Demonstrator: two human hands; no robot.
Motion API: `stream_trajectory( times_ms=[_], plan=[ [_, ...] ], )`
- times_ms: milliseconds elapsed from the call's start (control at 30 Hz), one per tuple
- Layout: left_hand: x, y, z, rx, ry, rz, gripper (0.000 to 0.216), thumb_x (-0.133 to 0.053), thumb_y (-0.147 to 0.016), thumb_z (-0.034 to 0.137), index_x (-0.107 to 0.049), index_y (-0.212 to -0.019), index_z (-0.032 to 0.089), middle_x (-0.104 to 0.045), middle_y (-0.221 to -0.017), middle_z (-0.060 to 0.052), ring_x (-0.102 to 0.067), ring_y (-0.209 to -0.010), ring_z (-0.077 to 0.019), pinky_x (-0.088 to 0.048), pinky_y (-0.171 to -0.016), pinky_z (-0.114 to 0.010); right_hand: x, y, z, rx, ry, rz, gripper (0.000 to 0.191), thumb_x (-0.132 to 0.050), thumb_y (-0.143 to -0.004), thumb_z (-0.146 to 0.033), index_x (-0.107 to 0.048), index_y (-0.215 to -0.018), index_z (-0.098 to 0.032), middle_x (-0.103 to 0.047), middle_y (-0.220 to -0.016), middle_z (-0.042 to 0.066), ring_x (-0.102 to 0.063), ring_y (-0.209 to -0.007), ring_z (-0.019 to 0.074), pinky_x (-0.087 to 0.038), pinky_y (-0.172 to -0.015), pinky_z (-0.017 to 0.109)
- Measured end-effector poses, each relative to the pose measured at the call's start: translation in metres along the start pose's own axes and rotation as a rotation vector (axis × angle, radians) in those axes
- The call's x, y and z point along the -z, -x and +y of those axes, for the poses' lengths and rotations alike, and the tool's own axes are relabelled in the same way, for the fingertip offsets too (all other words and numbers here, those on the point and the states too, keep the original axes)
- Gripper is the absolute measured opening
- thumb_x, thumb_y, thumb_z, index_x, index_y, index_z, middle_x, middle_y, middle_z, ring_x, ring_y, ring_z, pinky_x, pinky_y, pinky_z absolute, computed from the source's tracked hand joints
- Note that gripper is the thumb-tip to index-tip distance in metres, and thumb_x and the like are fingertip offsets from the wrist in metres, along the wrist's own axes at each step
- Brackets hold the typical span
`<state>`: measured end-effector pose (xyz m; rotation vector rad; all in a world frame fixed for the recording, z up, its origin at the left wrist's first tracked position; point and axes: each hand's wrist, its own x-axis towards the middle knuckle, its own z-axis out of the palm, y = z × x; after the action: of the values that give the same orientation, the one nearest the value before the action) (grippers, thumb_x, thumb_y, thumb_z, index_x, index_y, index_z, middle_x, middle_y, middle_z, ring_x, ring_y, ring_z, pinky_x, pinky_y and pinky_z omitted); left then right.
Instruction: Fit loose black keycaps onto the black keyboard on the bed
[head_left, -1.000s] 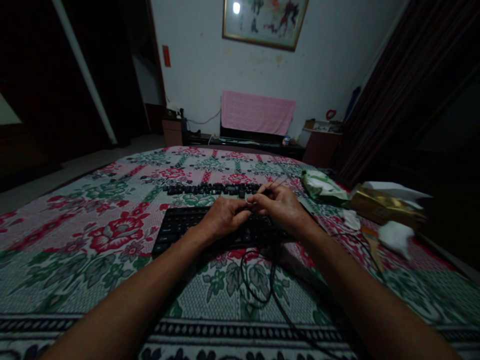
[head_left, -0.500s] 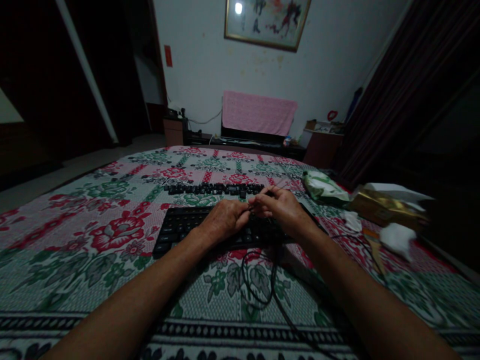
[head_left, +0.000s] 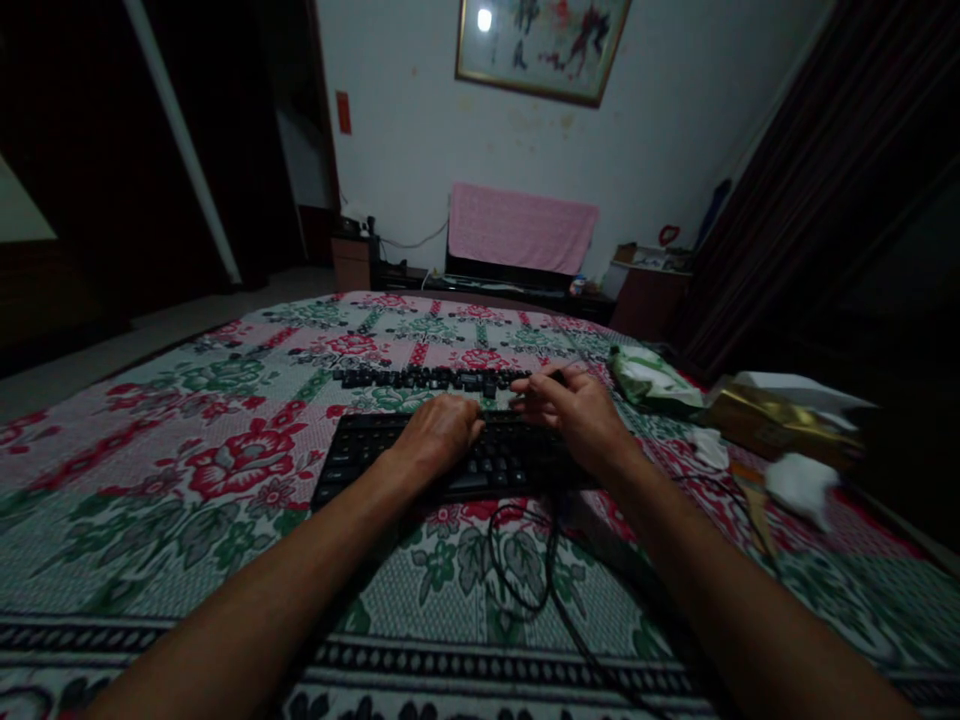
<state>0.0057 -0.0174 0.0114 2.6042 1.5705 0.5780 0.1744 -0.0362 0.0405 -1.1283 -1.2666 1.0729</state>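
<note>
A black keyboard [head_left: 480, 481] lies on the patterned bedspread, with some bare spots showing between its keys. My left hand [head_left: 441, 435] rests over its left-middle part, fingers curled down and thumb toward the right; its fingertips are mostly hidden. Above the right part of the keyboard is my right hand [head_left: 576, 412], its thumb and forefinger pinched around a small black piece [head_left: 556, 376], too dark to name surely. Loose black keycaps [head_left: 442, 379] lie in a long row just beyond the keyboard.
A black cable [head_left: 551, 570] loops in front of the keyboard. To the right are a green-and-white tissue pack [head_left: 652, 378], a gold box [head_left: 772, 415], a flat brush [head_left: 756, 500] and crumpled white tissue [head_left: 801, 488]. A pink cloth [head_left: 523, 228] hangs at the far wall.
My hands were together over the keyboard and have parted. The right one has moved right and slightly away from me; the left has drawn back a little to the left.
</note>
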Motion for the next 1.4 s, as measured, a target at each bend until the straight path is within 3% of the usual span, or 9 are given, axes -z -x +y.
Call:
stream_trajectory(
  times_ms=[133,267,400,600,733,933,1200,1333,1400],
  plan=[
    [-0.001,-0.003,0.0,0.021,0.428,0.149,0.026,-0.05,-0.079,0.029,-0.07,-0.092,0.019,-0.071,-0.085,-0.004,-0.063,-0.078,-0.0169,-0.046,-0.073,-0.025,0.001,-0.002,0.012,0.186,0.279,0.026,0.018,-0.063,-0.069,-0.032,-0.055,-0.078,-0.019,-0.066,-0.074,0.001,-0.063,-0.066,0.0146,-0.049,-0.062,0.026],
    [-0.006,-0.008,0.001,0.171,0.817,0.094,0.039,-0.057,-0.071,0.027,-0.064,-0.107,0.015,-0.066,-0.068,0.0,-0.057,-0.058,-0.0126,-0.045,-0.057,-0.023,-0.003,0.003,0.022,0.482,0.717,-0.085,0.014,-0.052,-0.078,-0.023,-0.063,-0.085,-0.02,-0.067,-0.082,0.003,-0.062,-0.076,0.0162,-0.046,-0.072,0.027],
    [-0.01,-0.01,0.0,0.24,0.981,0.071,0.049,-0.06,-0.066,0.025,-0.06,-0.113,0.012,-0.061,-0.062,0.002,-0.052,-0.052,-0.0095,-0.043,-0.053,-0.021,-0.006,0.01,0.021,0.641,0.962,-0.118,0.022,-0.043,-0.082,-0.017,-0.061,-0.093,-0.018,-0.065,-0.091,0.007,-0.059,-0.086,0.018,-0.042,-0.078,0.029],
    [-0.014,-0.007,-0.001,0.16,0.972,0.059,0.056,-0.06,-0.068,0.027,-0.054,-0.121,0.011,-0.065,-0.069,-0.001,-0.055,-0.055,-0.0104,-0.043,-0.052,-0.021,-0.004,0.008,0.019,0.557,0.845,-0.051,0.026,-0.042,-0.079,-0.012,-0.062,-0.094,-0.018,-0.066,-0.092,0.004,-0.06,-0.084,0.0153,-0.043,-0.078,0.026],
    [-0.019,-0.007,-0.001,0.085,0.823,0.14,0.055,-0.06,-0.07,0.026,-0.053,-0.123,0.014,-0.071,-0.085,-0.005,-0.064,-0.074,-0.016,-0.049,-0.066,-0.024,-0.004,0.005,0.023,0.432,0.755,-0.054,0.023,-0.054,-0.075,-0.022,-0.065,-0.095,-0.019,-0.068,-0.09,0.004,-0.062,-0.08,0.0163,-0.046,-0.073,0.026],
    [-0.014,-0.003,0.006,0.059,0.512,0.164,0.052,-0.053,-0.073,0.014,-0.053,-0.124,0.018,-0.069,-0.103,-0.004,-0.064,-0.094,-0.0182,-0.048,-0.085,-0.028,-0.011,0.005,0.027,0.352,0.682,-0.079,0.02,-0.056,-0.074,-0.022,-0.068,-0.089,-0.022,-0.071,-0.089,0.002,-0.064,-0.082,0.0178,-0.046,-0.077,0.029],
    [-0.016,0.004,0.017,-0.007,0.321,0.151,0.054,-0.042,-0.075,0.009,-0.05,-0.128,0.017,-0.068,-0.106,-0.005,-0.064,-0.093,-0.0178,-0.049,-0.085,-0.027,-0.02,0.004,0.035,0.188,0.619,0.115,0.011,-0.062,-0.066,-0.028,-0.061,-0.069,-0.018,-0.065,-0.068,0.0,-0.059,-0.063,0.0141,-0.044,-0.062,0.025],
    [-0.014,0.003,0.015,-0.034,0.293,0.13,0.054,-0.041,-0.075,0.011,-0.049,-0.128,0.015,-0.067,-0.109,-0.006,-0.064,-0.095,-0.0183,-0.048,-0.087,-0.028,-0.008,-0.004,0.032,0.152,0.503,0.067,0.013,-0.061,-0.064,-0.03,-0.058,-0.066,-0.017,-0.061,-0.064,-0.001,-0.055,-0.06,0.0124,-0.042,-0.059,0.024],
    [-0.011,0.002,0.01,-0.029,0.237,0.109,0.052,-0.041,-0.075,0.012,-0.051,-0.126,0.015,-0.065,-0.112,-0.007,-0.062,-0.099,-0.0187,-0.045,-0.091,-0.029,0.006,-0.012,0.025,0.143,0.466,0.109,0.016,-0.061,-0.063,-0.032,-0.059,-0.068,-0.017,-0.059,-0.061,-0.002,-0.053,-0.057,0.0115,-0.041,-0.057,0.023]
  ],
)
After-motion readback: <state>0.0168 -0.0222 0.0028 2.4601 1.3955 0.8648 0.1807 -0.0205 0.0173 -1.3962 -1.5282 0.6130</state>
